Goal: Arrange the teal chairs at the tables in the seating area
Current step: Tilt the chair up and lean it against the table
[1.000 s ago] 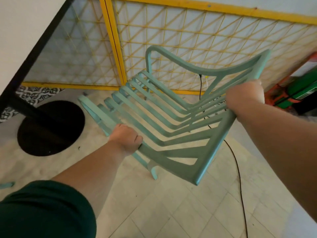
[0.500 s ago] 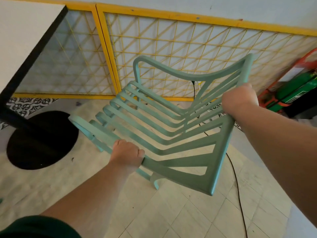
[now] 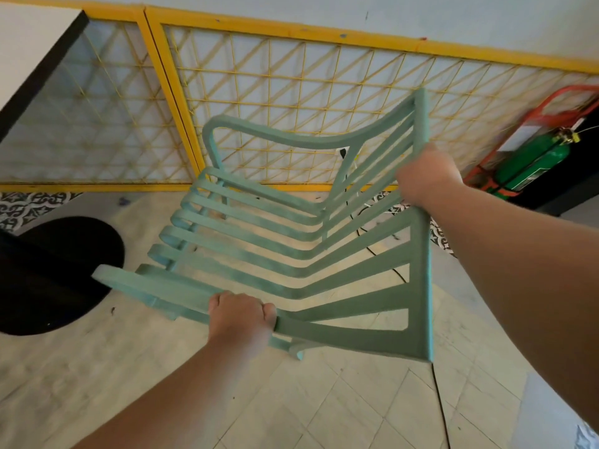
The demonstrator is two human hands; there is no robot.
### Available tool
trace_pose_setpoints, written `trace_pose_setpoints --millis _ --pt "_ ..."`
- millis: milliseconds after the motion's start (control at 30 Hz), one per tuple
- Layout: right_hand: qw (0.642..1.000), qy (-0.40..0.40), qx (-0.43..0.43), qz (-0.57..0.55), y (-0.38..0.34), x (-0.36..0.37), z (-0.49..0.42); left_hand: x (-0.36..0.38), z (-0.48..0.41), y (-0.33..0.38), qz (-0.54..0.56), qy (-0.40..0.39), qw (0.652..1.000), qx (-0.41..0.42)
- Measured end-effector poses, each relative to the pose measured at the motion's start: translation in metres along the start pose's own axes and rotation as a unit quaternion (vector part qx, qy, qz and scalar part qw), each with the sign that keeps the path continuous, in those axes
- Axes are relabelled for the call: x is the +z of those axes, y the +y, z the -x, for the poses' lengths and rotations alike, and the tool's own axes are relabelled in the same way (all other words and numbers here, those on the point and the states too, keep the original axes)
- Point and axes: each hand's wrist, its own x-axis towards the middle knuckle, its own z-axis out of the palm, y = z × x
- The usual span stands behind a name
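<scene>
While you grip it two-handed, the chair (image 3: 291,254) hangs tilted over the tiled floor (image 3: 324,409), beside the table (image 3: 29,53).
Its curved teal slats look matte; your left hand (image 3: 240,315) clenches the near armrest, your right hand (image 3: 426,175) wraps the backrest edge, both arms outstretched.

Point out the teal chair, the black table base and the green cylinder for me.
teal chair (image 3: 285,251): head view, on a seat slat.
black table base (image 3: 48,277): head view, on the round floor plate.
green cylinder (image 3: 531,163): head view, on its body.
</scene>
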Motion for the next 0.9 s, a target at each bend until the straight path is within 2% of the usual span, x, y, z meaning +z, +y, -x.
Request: trace_pose_setpoints --millis 67,133,233,333,367,400,467,533,633,733,800,900 --pt "0.998 0.007 0.018 -0.059 0.003 0.001 -0.004 -0.001 -0.001 0.005 0.0 -0.007 1.0 -0.005" --pt "0.985 0.02 0.06 -0.164 0.004 0.004 -0.009 -0.001 -0.002 0.006 -0.001 -0.008 1.0 -0.009" --pt "0.928 0.04 0.123 -0.35 0.006 0.007 -0.012 -0.002 -0.006 0.008 -0.009 -0.01 1.0 -0.018" --pt "0.865 0.069 0.151 -0.474 0.006 0.003 -0.001 -0.004 -0.008 0.009 -0.039 -0.019 0.999 -0.01" --pt "0.858 0.075 0.15 -0.485 0.004 0.002 0.008 -0.004 -0.01 0.01 -0.045 -0.021 0.999 -0.006" --pt "0.865 0.072 0.134 -0.479 0.0 0.002 0.02 -0.003 -0.011 0.009 -0.047 -0.021 0.999 -0.003" --pt "0.914 0.04 0.067 -0.398 -0.01 0.007 0.052 -0.002 -0.012 0.007 -0.052 -0.009 0.999 -0.002" --pt "0.946 -0.02 0.003 -0.324 -0.021 0.013 0.093 0.0 -0.013 0.007 -0.054 -0.005 0.999 -0.003" --pt "0.967 -0.084 -0.081 -0.228 -0.035 0.015 0.156 0.0 -0.015 0.006 -0.067 -0.014 0.998 0.003" --pt "0.978 -0.119 -0.16 -0.068 -0.041 0.016 0.186 0.002 -0.016 0.005 -0.067 -0.015 0.998 0.002" --pt "0.978 -0.115 -0.176 -0.002 -0.044 0.015 0.185 0.003 -0.015 0.006 -0.06 -0.008 0.998 0.0" --pt "0.983 -0.077 -0.169 0.01 -0.048 0.022 0.181 -0.003 -0.015 0.004 -0.068 -0.012 0.998 0.014"
